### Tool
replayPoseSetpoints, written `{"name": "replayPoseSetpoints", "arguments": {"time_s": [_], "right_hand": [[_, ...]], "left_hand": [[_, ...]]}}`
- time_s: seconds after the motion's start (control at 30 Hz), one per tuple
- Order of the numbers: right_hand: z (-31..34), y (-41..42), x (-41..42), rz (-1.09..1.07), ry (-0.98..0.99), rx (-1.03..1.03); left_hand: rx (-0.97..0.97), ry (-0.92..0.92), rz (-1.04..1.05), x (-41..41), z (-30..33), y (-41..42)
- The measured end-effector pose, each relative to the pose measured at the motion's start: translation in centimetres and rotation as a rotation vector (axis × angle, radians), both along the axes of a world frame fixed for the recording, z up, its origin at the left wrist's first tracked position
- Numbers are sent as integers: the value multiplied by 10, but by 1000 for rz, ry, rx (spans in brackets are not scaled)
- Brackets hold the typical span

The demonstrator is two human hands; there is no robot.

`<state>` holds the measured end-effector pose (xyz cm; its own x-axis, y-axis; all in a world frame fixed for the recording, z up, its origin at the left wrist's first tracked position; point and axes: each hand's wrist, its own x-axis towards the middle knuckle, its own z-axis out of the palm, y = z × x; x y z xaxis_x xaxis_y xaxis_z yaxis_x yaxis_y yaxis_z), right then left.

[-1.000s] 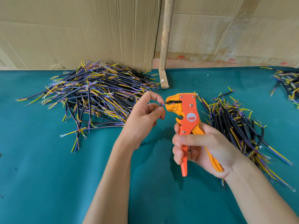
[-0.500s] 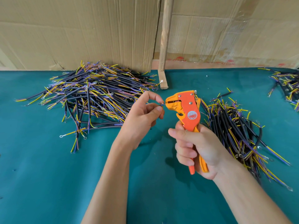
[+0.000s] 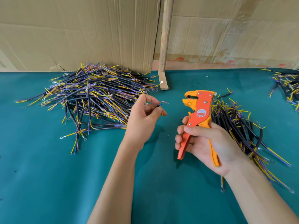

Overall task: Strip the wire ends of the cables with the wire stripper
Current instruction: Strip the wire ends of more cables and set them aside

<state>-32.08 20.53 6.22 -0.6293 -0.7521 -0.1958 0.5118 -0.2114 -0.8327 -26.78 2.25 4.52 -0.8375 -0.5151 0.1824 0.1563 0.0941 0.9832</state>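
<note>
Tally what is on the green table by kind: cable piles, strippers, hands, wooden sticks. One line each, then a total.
Cable piles: 3, left pile, right pile, far-right pile
Wire stripper: 1, held by the right hand
Hands: 2, left hand pinching one cable
Wooden stick: 1
Total: 7

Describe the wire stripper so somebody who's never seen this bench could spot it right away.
Start at the green table and find the wooden post standing at its far edge. Just nearer than the post's foot, the right hand grips the wire stripper. It is the only orange and yellow tool here, a solid block beside heaps of thin cables.
</note>
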Motion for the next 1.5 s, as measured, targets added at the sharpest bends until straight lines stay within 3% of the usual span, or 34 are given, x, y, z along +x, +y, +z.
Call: {"name": "replayPoseSetpoints", "arguments": {"time_s": [0.27, 1.23, 1.5], "right_hand": [[-4, -3, 7, 182, 35, 63], [-8, -10, 11, 146, 43, 64], [-10, -18, 17, -18, 88, 165]], "left_hand": [[-44, 0, 73, -1, 2, 5], [-130, -8, -13, 2, 8, 8], [-118, -28, -47, 2, 9, 10]]}}
